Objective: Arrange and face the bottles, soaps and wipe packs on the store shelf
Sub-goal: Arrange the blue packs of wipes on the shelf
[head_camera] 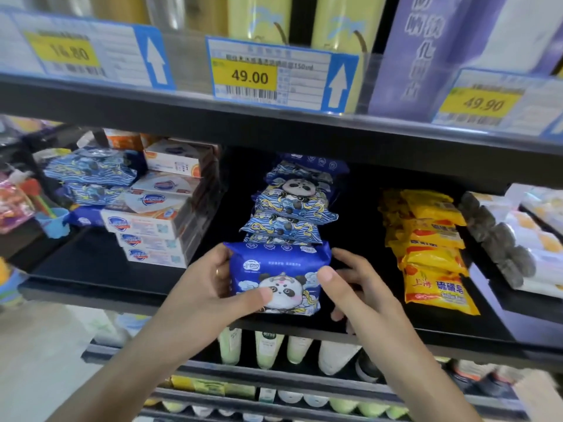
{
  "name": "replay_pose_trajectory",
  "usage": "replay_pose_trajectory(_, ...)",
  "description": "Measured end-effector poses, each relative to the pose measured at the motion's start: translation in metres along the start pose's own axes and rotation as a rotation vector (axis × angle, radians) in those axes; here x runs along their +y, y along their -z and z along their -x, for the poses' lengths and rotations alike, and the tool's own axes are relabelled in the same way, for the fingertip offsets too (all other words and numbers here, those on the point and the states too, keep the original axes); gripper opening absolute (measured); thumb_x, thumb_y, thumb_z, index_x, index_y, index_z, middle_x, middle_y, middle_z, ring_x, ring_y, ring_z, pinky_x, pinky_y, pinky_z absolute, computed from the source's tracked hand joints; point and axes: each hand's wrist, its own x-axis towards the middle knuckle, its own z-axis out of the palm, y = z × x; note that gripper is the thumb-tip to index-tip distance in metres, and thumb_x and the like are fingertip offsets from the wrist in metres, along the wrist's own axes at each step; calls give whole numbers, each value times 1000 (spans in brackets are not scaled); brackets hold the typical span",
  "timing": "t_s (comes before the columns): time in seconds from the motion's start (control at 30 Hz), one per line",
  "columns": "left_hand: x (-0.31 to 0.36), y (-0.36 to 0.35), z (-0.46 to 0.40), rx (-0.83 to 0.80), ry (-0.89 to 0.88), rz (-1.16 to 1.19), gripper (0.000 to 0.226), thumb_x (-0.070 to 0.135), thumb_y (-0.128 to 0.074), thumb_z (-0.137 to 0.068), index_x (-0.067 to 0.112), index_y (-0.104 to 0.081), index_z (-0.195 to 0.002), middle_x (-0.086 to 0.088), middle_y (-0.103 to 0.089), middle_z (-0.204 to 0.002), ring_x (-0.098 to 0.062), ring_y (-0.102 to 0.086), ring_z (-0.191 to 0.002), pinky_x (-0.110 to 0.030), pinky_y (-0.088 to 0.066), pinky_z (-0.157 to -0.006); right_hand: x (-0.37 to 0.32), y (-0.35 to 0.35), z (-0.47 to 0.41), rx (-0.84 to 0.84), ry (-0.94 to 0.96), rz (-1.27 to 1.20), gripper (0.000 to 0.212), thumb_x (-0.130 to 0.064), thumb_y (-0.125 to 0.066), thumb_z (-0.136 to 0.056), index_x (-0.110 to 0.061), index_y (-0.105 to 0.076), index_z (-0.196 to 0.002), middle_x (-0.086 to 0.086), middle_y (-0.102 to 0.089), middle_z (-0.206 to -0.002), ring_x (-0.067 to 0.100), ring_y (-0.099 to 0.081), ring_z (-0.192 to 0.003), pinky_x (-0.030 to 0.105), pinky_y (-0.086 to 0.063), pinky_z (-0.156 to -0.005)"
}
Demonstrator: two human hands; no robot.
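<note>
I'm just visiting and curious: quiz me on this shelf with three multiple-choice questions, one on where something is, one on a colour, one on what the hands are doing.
1. Where do the yellow soap packs lie relative to the blue panda wipe pack?
A. to its right
B. to its left
C. on the shelf above

2. What colour is the patch behind the price 49.00 on the price tag?
A. red
B. yellow
C. green

3. How is the wipe pack held?
A. by the left hand only
B. by nobody
C. by both hands

Answers:
1 A, the yellow packs sit further right on the same shelf.
2 B, the figures stand on yellow.
3 C, the left hand and right hand grip its two sides.
</note>
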Motion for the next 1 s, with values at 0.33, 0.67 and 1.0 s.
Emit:
replay_pose_trajectory(0.33,-2,7,7,30,-283,-208,47,18,-88,-75,34,-63,-112,5,-71,-105,-12,-66,-94,-20,-50,-84,-14,-15,2,-282,-226,-385,46,-60,-80,-75,-33,-75,-111,0,-76,-113,30,-74,-86,42,-61,-75)
replay_pose_trajectory(0.67,-19,17,9,6,-196,-265,66,-3,-80,-83,40,-60,-129,16,-66,-129,-7,-61,-123,-27,-47,-101,1,-26,3,-175,-205,-543,58,-23,-95,-68,-18,-71,-120,12,-75,-116,27,-76,-100,32,-62,-78)
replay_pose_trajectory(1.0,-12,25,-3,169,241,140,16,23,-58,-102,22,-72,-109,-4,-80,-100,-19,-78,-86,-45,-61,-84,3,-23,3,-177,30,-428,76,-29,-89,-57,-30,-65,-130,-1,-73,-122,22,-71,-113,37,-60,-91)
